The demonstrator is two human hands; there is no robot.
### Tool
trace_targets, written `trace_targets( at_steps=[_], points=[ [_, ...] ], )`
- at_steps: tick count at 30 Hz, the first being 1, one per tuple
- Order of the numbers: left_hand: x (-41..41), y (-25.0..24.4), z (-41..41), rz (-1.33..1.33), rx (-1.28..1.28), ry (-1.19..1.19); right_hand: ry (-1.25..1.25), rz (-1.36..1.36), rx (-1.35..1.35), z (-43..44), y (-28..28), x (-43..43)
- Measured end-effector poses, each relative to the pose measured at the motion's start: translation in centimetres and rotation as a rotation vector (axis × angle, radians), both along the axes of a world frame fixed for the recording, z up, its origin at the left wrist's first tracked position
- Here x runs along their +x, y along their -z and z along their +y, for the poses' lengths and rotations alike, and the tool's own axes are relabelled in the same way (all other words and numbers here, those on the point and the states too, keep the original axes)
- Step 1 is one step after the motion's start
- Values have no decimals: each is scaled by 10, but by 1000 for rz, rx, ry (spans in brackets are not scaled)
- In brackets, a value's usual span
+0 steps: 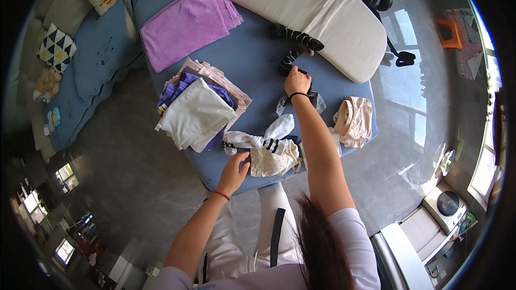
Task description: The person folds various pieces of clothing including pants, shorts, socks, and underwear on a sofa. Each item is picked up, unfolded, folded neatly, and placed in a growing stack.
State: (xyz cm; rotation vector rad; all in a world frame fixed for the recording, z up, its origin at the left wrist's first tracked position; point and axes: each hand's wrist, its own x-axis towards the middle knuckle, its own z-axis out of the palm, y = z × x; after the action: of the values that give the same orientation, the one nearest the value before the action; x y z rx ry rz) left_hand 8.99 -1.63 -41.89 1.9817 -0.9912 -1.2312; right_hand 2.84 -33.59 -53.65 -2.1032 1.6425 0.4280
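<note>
My right hand [298, 81] reaches forward with curled fingers at the end of a black striped sock [288, 60]; how firmly it grips is hard to see. A second black striped sock [304, 39] lies just beyond, partly on the white cushion. Under my right wrist is a sheer grey piece of fabric [317, 102]. My left hand [235, 174] is empty, fingers apart, beside a cream dotted garment [274, 161] at the near edge. White socks with black stripes [250, 140] lie against that garment. To their left is a stack of folded clothes with a white one [197, 114] on top.
The blue padded seat [258, 60] carries a folded purple towel [189, 24], a long white cushion [346, 32] and folded pale pink cloth [354, 123]. Patterned pillows [57, 48] lie on the sofa at left. An orange stool [449, 34] stands far right on the grey floor.
</note>
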Motion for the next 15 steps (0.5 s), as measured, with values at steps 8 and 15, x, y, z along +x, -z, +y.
trace_targets(
  at_steps=[8,15],
  points=[
    [2,-16,66,209,125,-311,-156,-324,-643,-64,-38,26],
    [3,-26,64,357,71,-430,-164,-660,-495,-30,-81,1]
  ],
)
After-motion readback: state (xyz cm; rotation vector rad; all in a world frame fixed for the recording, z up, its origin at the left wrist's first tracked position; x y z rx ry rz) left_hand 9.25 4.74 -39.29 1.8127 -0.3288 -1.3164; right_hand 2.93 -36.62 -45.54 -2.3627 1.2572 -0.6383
